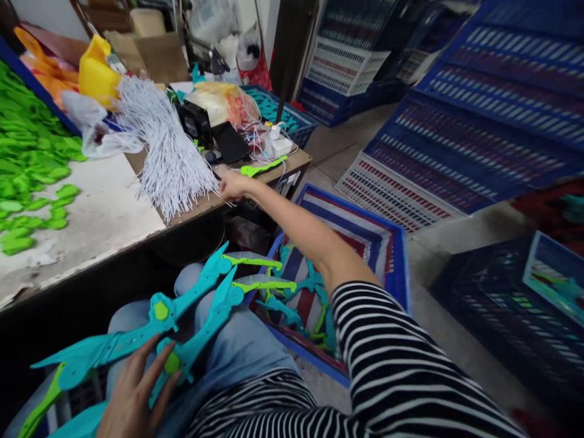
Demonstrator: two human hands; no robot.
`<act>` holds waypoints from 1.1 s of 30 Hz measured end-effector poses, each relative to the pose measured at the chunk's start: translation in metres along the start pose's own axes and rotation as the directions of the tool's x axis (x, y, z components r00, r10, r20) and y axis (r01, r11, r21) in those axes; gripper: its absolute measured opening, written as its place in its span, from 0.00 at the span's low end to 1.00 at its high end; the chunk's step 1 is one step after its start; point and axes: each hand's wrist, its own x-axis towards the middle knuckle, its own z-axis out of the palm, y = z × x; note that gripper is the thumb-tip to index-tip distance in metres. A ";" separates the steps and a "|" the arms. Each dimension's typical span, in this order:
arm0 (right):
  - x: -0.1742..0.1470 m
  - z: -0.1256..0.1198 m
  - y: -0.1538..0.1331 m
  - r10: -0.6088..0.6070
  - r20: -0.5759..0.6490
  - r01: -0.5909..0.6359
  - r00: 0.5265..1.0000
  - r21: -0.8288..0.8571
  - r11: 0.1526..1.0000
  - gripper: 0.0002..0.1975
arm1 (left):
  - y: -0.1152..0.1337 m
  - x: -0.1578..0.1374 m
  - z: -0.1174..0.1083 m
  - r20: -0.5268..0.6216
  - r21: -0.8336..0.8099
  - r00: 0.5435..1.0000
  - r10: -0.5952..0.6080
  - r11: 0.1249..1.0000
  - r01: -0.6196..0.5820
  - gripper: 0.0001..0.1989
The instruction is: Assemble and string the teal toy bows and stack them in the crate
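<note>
Two turquoise toy bows with lime-green parts lie across my lap: the farther toy bow (pixel 132 334) and the nearer toy bow (pixel 205 334). My left hand (pixel 132 395) is closed over the middle of the nearer one, fingers across it beside its green hexagonal piece (pixel 172 363); the thumb is hidden. Stretched out to the table, my right hand (pixel 233 185) has its fingers pinched at the tip end of a bundle of thin white strings (pixel 171 161). Its fingertips are small and partly hidden.
Bright green pieces (pixel 27 158) heap on the table (pixel 104 201) at left. A lime-green strip (pixel 264 166) and a power strip (pixel 278 143) lie beyond my right hand. Below my right arm, a blue crate (pixel 401 261) holds more toy bows. Stacked crates (pixel 456 134) rise at right.
</note>
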 end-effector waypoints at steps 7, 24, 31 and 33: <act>-0.175 0.048 0.108 0.156 0.110 -0.190 0.982 0.453 0.871 0.10 | 0.068 0.044 0.012 0.244 -0.491 0.957 -0.155 0.831 0.260 0.15; -0.263 0.167 0.171 0.141 -0.590 -0.016 0.795 0.212 0.977 0.08 | 0.141 0.122 0.158 0.855 -0.481 0.426 -0.296 -0.148 0.864 0.04; -0.265 0.178 0.173 0.031 -0.544 0.043 0.838 0.123 0.991 0.08 | 0.149 0.137 0.173 0.892 -0.451 0.425 -0.152 -0.241 0.859 0.05; -0.265 0.177 0.176 0.090 -0.519 0.026 0.850 0.210 0.977 0.07 | 0.152 0.140 0.179 0.896 -0.444 0.429 -0.114 -0.258 0.858 0.05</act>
